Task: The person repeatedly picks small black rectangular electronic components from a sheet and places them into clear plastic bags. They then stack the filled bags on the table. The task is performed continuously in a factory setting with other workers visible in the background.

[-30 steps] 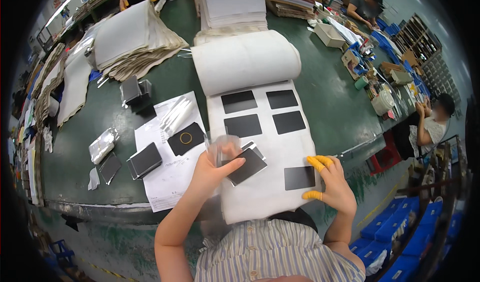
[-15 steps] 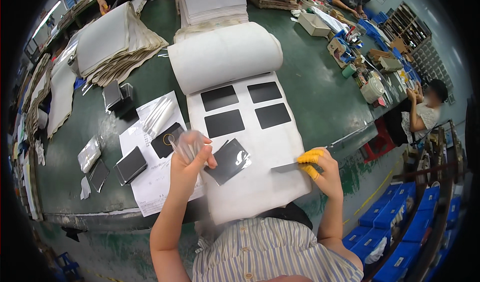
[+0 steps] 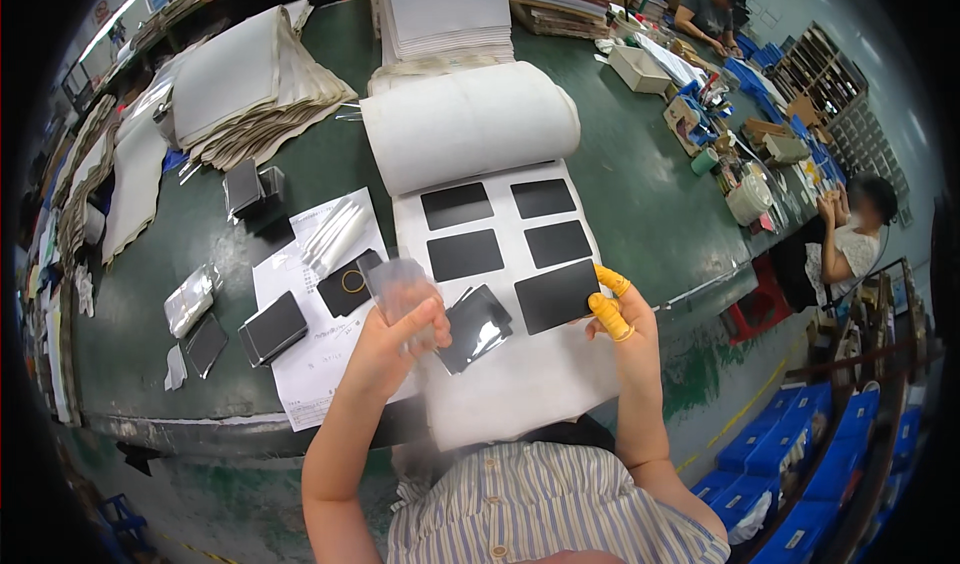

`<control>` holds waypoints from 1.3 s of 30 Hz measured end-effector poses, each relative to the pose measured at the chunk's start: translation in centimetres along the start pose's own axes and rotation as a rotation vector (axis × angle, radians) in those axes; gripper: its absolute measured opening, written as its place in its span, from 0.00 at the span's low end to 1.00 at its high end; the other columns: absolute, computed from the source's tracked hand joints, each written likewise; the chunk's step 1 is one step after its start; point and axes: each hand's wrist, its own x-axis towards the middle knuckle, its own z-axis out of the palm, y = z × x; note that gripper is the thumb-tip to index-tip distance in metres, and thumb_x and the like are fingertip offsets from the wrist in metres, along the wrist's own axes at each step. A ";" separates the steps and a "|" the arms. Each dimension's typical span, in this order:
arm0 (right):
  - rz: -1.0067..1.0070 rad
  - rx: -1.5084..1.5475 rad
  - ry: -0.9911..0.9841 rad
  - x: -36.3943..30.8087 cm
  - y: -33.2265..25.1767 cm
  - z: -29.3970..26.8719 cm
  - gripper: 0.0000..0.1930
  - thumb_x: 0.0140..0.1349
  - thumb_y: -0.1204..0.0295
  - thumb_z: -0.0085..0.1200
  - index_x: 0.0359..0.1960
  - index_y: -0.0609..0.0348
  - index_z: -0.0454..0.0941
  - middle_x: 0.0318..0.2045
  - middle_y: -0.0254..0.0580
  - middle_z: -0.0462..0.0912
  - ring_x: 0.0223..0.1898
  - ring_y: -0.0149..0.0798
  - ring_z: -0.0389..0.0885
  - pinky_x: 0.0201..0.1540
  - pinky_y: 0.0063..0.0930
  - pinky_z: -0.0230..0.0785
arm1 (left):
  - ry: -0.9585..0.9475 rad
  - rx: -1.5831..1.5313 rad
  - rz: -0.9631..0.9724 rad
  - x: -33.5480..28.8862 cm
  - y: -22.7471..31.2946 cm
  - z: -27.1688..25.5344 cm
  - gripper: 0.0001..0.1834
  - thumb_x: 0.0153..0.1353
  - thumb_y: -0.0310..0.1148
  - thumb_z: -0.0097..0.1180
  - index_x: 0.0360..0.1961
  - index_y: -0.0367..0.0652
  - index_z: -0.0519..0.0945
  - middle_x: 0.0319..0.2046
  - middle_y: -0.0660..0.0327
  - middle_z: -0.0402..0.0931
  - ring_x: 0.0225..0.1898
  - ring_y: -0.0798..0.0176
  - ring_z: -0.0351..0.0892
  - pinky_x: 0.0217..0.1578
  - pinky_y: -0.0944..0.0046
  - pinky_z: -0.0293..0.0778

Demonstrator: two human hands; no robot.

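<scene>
Shifted up the white sheet (image 3: 520, 394) since the earlier frame, and turned from edge-on to broad face visible: black card (image 3: 556, 296). Clamped on the card's right edge: right hand (image 3: 628, 314), fitted with yellow finger cots (image 3: 608, 314). Closed around blurred clear plastic film (image 3: 396, 276): left hand (image 3: 403, 330). Laid out in two rows farther up the sheet: four black cards (image 3: 466, 255).

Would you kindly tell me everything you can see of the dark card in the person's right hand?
The dark card is a thin, flat, near-black rectangle with a plain face; its material is uncertain. The right hand grips its right edge, where yellow finger covers show. It slants, its right end higher in the picture, over the white sheet, nearer the person than the four laid-out cards. Whether it touches the sheet is unclear.
</scene>
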 end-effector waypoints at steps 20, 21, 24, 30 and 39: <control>0.018 0.036 -0.224 3.0 -1.8 4.4 0.24 0.63 0.72 0.53 0.60 0.64 0.64 0.36 0.35 0.79 0.32 0.26 0.74 0.41 0.18 0.65 | 0.013 0.115 -0.027 -0.5 -0.2 0.2 0.16 0.52 0.26 0.65 0.41 0.36 0.74 0.32 0.58 0.76 0.37 0.61 0.80 0.39 0.62 0.76; 0.021 0.031 -0.220 3.0 -1.7 4.3 0.24 0.63 0.73 0.53 0.60 0.64 0.64 0.36 0.35 0.79 0.32 0.26 0.73 0.41 0.18 0.65 | 0.030 0.084 -0.038 -0.5 -0.1 0.4 0.16 0.52 0.26 0.65 0.40 0.36 0.74 0.32 0.58 0.76 0.37 0.60 0.81 0.40 0.62 0.76; 0.000 0.016 -0.206 3.1 -1.3 4.2 0.24 0.63 0.73 0.53 0.60 0.64 0.64 0.35 0.35 0.79 0.32 0.26 0.73 0.41 0.18 0.65 | 0.061 0.038 -0.055 -0.5 0.1 0.6 0.15 0.52 0.26 0.65 0.40 0.37 0.74 0.32 0.58 0.76 0.38 0.59 0.81 0.41 0.60 0.77; -0.039 -0.031 -0.211 3.2 -1.1 4.2 0.24 0.64 0.73 0.53 0.60 0.64 0.64 0.36 0.34 0.79 0.33 0.25 0.73 0.41 0.18 0.64 | 0.027 0.123 -0.033 -0.5 -0.4 0.3 0.16 0.51 0.24 0.66 0.39 0.37 0.74 0.31 0.58 0.77 0.38 0.58 0.82 0.42 0.60 0.76; -0.234 -0.030 -0.148 2.3 -1.8 5.0 0.25 0.64 0.75 0.53 0.61 0.65 0.62 0.47 0.37 0.76 0.39 0.25 0.73 0.45 0.19 0.66 | 0.044 0.228 -0.071 -0.6 -0.2 0.7 0.17 0.49 0.24 0.67 0.38 0.37 0.74 0.30 0.57 0.79 0.37 0.62 0.81 0.42 0.63 0.75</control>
